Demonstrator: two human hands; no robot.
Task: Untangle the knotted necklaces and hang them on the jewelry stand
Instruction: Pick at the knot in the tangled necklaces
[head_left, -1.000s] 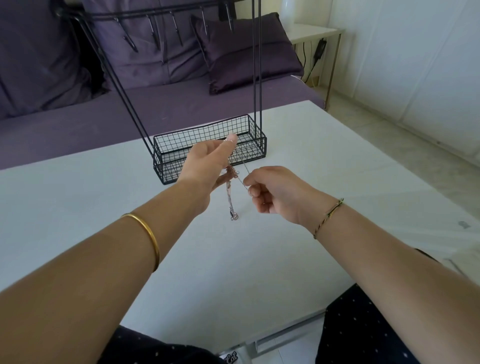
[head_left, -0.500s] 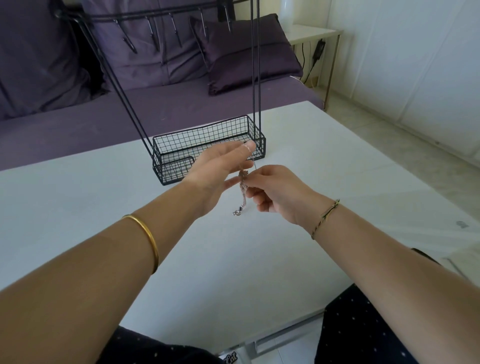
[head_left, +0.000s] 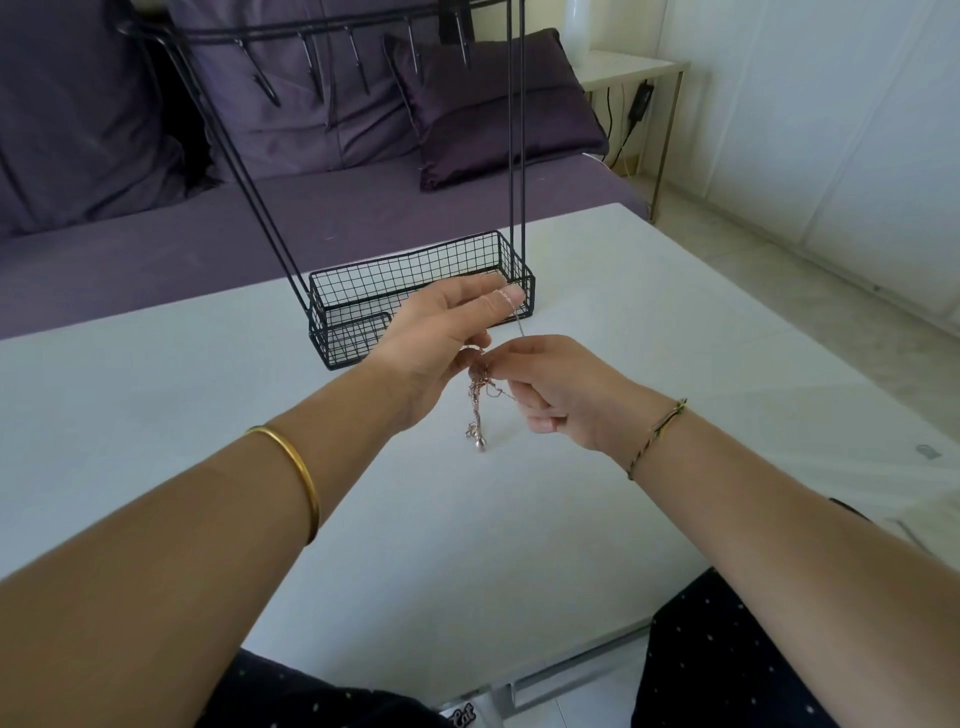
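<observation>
Left hand (head_left: 441, 332) pinches necklaces (head_left: 480, 395) high so they hang free; right hand (head_left: 550, 384) pinches knot, likely teasing loose; stand (head_left: 415, 291) far.

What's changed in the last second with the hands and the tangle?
The right hand has closed in on the left hand and now pinches the necklaces at the knot; a second ago a strand ran stretched between the two hands. The left hand still holds the tangle, its end hanging down. The jewelry stand has not moved; nothing hangs on it.
</observation>
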